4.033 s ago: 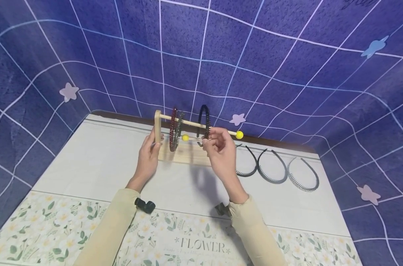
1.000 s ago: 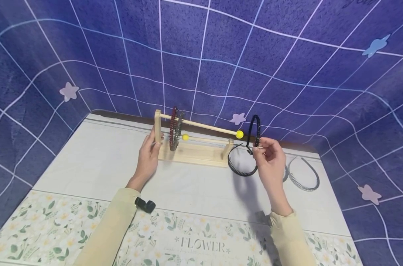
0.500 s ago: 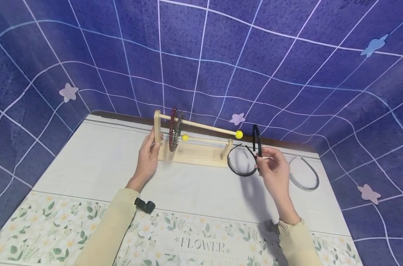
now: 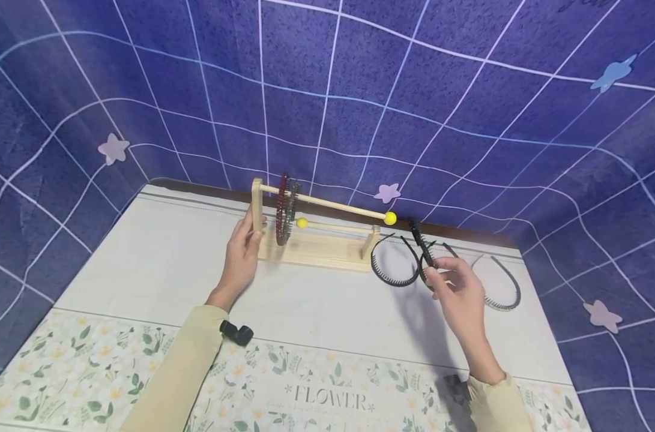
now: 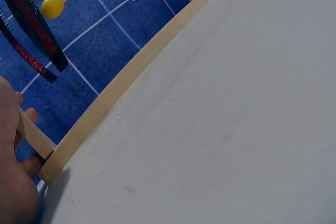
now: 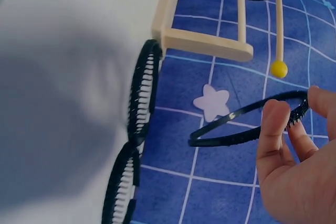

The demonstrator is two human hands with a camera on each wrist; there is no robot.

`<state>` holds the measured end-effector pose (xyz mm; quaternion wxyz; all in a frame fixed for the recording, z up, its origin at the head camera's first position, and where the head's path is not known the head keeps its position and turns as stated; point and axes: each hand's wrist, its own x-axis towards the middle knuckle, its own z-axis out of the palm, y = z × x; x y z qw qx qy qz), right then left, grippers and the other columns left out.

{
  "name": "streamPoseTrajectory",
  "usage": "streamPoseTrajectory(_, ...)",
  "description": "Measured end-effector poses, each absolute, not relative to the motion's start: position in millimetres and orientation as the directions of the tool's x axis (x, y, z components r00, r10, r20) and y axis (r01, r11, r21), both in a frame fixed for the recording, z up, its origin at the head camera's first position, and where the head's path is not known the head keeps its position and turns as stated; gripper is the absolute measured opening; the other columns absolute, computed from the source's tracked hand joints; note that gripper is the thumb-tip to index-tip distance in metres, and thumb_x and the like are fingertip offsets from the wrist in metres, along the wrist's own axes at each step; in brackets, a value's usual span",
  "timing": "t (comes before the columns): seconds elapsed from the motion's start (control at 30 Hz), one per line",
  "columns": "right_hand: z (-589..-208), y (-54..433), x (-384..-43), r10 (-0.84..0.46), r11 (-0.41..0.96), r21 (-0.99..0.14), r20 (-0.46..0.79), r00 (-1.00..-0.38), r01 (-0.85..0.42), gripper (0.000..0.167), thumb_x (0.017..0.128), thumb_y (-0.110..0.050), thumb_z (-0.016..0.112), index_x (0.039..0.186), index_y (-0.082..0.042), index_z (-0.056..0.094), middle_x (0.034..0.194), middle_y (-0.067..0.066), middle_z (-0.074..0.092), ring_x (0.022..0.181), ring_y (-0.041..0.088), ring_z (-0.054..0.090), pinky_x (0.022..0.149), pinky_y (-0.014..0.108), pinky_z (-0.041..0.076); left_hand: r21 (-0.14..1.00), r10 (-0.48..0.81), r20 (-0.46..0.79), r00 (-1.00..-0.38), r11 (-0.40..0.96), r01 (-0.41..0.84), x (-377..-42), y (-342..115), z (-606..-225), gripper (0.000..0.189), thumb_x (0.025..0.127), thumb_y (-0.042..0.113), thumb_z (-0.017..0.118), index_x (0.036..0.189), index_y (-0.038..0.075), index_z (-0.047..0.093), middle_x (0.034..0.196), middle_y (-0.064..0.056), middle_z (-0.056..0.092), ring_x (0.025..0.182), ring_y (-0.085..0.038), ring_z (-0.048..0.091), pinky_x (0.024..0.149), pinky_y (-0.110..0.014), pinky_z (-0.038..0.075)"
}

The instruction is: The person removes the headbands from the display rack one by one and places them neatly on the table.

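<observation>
My left hand (image 4: pixel 239 261) grips the left upright of a wooden headband rack (image 4: pixel 327 252), thumb in front and fingers behind; the left wrist view shows the fingers around the post (image 5: pixel 34 136). Two glittery headbands, one red (image 4: pixel 280 219) and one dark greenish (image 4: pixel 292 207), hang on its upper rod near that upright. To the right of the rack, my right hand (image 4: pixel 461 295) pinches a black toothed headband (image 6: pixel 220 141) between thumb and fingers. It is tilted, off the rod, in front of a dark headband lying on the table, which it partly hides.
A black headband (image 4: pixel 394 283) lies flat just right of the rack, and a grey one (image 4: pixel 504 306) lies farther right, partly behind my right hand. Yellow balls (image 4: pixel 390 218) cap the rod ends. A purple patterned cloth (image 4: pixel 327 90) rises behind the white table (image 4: pixel 305 312).
The black headband was around the upper rod; my right hand has taken it off past the yellow ball, then moved it right and down, tilting it. My left hand stays on the rack.
</observation>
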<state>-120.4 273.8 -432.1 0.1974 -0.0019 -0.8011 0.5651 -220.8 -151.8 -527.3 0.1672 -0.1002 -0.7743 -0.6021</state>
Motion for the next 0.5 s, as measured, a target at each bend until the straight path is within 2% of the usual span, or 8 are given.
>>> streamPoseTrajectory(0.07, -435, 278, -116, 0.239, 0.374, -0.907, 0.297, -0.925, -0.195, 0.018, 0.099, 0.004, 0.08, 0.115, 0.008, 0.073, 0.095, -0.014, 0.076, 0.071, 0.003, 0.073, 0.056, 0.02, 0.063, 0.898, -0.043, 0.379, -0.924, 0.257, 0.356, -221, -152, -527, 0.072, 0.117, 0.006, 0.047, 0.178, 0.039, 0.024, 0.154, -0.021, 0.053, 0.146, -0.04, 0.057, 0.127, -0.049, 0.051)
streamPoseTrajectory(0.2, -441, 285, -109, 0.237, 0.414, -0.893, 0.296, -0.925, -0.179, 0.017, 0.096, 0.004, 0.084, 0.111, 0.004, 0.076, 0.1, -0.011, 0.079, 0.076, 0.003, 0.074, 0.063, 0.016, 0.064, 0.898, -0.041, 0.38, -0.924, 0.256, 0.358, -221, -152, -527, 0.072, 0.117, 0.007, 0.047, 0.177, 0.039, 0.025, 0.155, -0.02, 0.054, 0.146, -0.04, 0.057, 0.127, -0.05, 0.051)
streamPoseTrajectory(0.3, -447, 289, -105, 0.183, 0.437, -0.867, 0.345, -0.921, -0.238, 0.021, 0.091, 0.009, 0.086, 0.109, 0.005, 0.078, 0.113, -0.002, 0.076, 0.083, 0.002, 0.074, 0.074, 0.012, 0.064, 0.897, -0.046, 0.383, -0.923, 0.257, 0.36, -221, -153, -528, 0.072, 0.117, 0.007, 0.048, 0.177, 0.039, 0.025, 0.154, -0.021, 0.054, 0.145, -0.041, 0.058, 0.127, -0.051, 0.05)
streamPoseTrajectory(0.37, -452, 291, -102, 0.126, 0.438, -0.844, 0.397, -0.909, -0.308, 0.024, 0.086, 0.015, 0.086, 0.107, 0.007, 0.078, 0.117, 0.006, 0.074, 0.086, 0.002, 0.074, 0.078, 0.012, 0.065, 0.896, -0.049, 0.386, -0.921, 0.258, 0.362, -221, -153, -528, 0.072, 0.117, 0.006, 0.048, 0.177, 0.038, 0.025, 0.153, -0.021, 0.055, 0.145, -0.042, 0.058, 0.126, -0.051, 0.051)
streamPoseTrajectory(0.5, -461, 297, -99, 0.033, 0.45, -0.793, 0.474, -0.88, -0.411, 0.033, 0.077, 0.023, 0.088, 0.106, 0.009, 0.078, 0.125, 0.02, 0.068, 0.087, 0.002, 0.074, 0.079, 0.014, 0.066, 0.896, -0.053, 0.386, -0.921, 0.259, 0.361, -221, -152, -528, 0.072, 0.117, 0.006, 0.049, 0.178, 0.036, 0.025, 0.152, -0.022, 0.055, 0.144, -0.041, 0.059, 0.126, -0.049, 0.052)
